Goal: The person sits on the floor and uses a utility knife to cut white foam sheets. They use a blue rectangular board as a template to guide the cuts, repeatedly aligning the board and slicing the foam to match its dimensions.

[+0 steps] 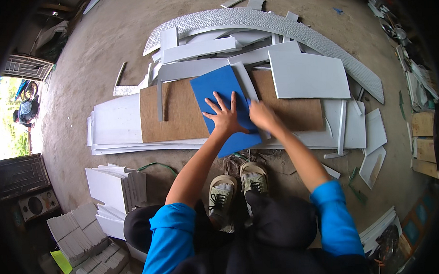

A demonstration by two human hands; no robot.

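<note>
Splaying on blue panel point(218, 84), left hand point(225, 119) (right hand point(264, 118) curled, contents unclear) overlies boards point(182, 109) on concrete floor point(77, 89).

Under my left hand point(223, 118), the panel point(215, 84) is a plain, solid blue. The board point(173, 119) beneath it, reaching past both sides of my hands, is brown with a wood-grain look. Left of my hands, the sheets point(115, 121) are plain white. Beyond them, the curved strip point(215, 20) is whitish with a repeating textured pattern. Nearer me, my sleeves point(169, 233) are bright blue.
</note>
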